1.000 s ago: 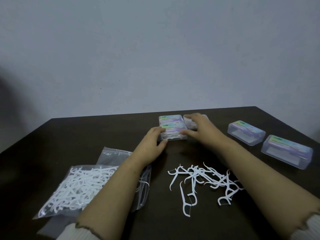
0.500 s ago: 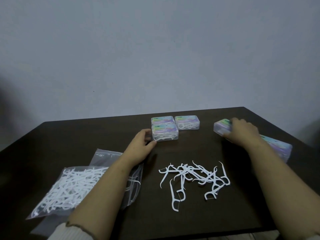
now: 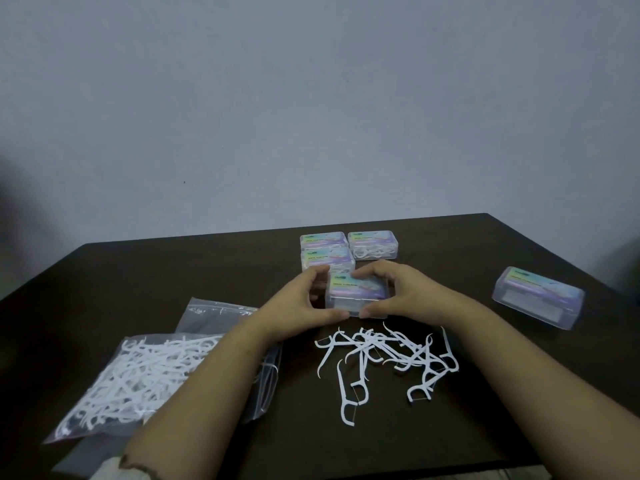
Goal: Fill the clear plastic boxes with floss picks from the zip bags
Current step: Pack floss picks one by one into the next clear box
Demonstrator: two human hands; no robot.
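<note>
Both hands are on one clear plastic box [image 3: 356, 294] near the middle of the desk [image 3: 173, 271] — the left hand [image 3: 304, 306] grips its left end, fingers [image 3: 320, 273] curled over the far edge and thumb along the near edge, and the right hand [image 3: 398, 292] grips the right end the same way. The box sits lid-up with a pale, colourful label on top; whether it is lifted or resting on the desk cannot be told.

Just behind it, toward the far edge, three more boxes [image 3: 346, 247] sit close together, touching or nearly so, and white picks show through the right-hand one. Well apart, near the right edge, a fifth box [image 3: 538, 297] lies at an angle.

On the near side of the held box a loose heap of white floss picks [image 3: 388, 358] is scattered on the dark desk. Toward the near left corner lies a zip bag [image 3: 145, 379] stuffed with picks, partly under the left forearm, and a second, flatter clear bag [image 3: 214, 311] pokes out from beneath it. A pale wall [image 3: 311, 116] rises behind the far edge.
</note>
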